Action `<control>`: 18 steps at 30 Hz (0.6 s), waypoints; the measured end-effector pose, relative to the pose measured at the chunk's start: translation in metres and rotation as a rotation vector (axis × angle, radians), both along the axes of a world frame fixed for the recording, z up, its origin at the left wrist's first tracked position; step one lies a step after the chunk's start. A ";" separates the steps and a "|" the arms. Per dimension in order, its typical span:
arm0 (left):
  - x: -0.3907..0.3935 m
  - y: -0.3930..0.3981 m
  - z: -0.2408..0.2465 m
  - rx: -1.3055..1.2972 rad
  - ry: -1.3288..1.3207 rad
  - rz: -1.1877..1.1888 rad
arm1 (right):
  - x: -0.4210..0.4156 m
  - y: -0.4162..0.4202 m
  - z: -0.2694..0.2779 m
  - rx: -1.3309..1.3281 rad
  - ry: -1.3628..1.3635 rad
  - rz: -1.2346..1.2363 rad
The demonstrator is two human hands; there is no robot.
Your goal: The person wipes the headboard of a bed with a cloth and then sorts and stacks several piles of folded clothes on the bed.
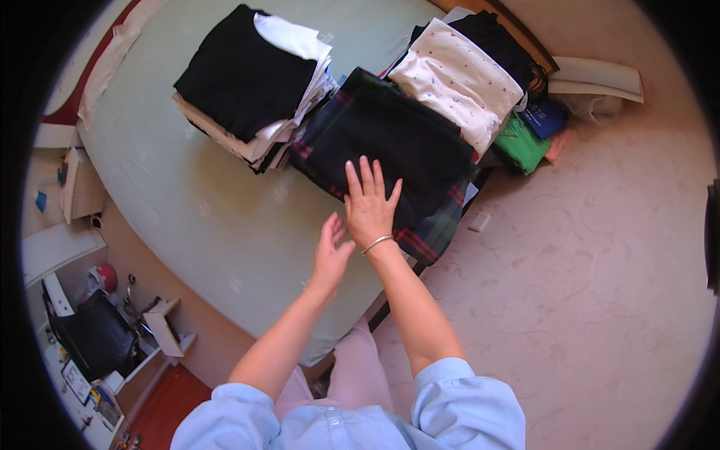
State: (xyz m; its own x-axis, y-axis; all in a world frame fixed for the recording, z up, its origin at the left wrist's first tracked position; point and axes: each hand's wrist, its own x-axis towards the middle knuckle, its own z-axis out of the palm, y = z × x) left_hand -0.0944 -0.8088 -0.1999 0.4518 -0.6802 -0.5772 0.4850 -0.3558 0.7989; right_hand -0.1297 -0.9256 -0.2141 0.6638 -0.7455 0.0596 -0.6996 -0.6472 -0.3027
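Observation:
My right hand (369, 205), with a silver bangle at its wrist, lies spread flat on a folded black garment (410, 146). That garment sits on a dark green and red plaid cloth (433, 239) at the bed's right edge. My left hand (331, 253) hovers beside it over the pale green sheet, fingers slightly curled and apart, holding nothing. Up and to the left stands a stack of folded clothes topped by a black garment (247, 73) and a white one (289, 36). Behind the plaid cloth is another stack with a cream patterned garment (455, 84) on top.
The bed (230, 225) fills the middle. Beyond its right edge are a green plastic-wrapped item (523, 143), a blue package (543, 118) and a wall socket (479, 221) on the patterned wallpaper. A black chair (93, 337) and cluttered white shelving stand at lower left.

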 end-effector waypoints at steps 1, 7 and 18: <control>-0.007 0.010 0.004 0.020 0.007 -0.023 | 0.001 0.003 -0.001 0.002 -0.002 -0.002; -0.023 0.035 0.062 0.088 0.013 -0.279 | -0.006 0.001 0.003 0.064 0.031 0.003; 0.011 0.070 0.155 -0.013 -0.035 -0.429 | -0.003 -0.031 0.052 0.633 0.193 0.024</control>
State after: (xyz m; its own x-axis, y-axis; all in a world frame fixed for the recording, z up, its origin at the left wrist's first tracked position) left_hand -0.0836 -0.7386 -0.0446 0.1459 -0.8177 -0.5568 0.2681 -0.5091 0.8179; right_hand -0.1324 -0.9568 -0.1624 0.6357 -0.5821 -0.5070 -0.7669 -0.4016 -0.5005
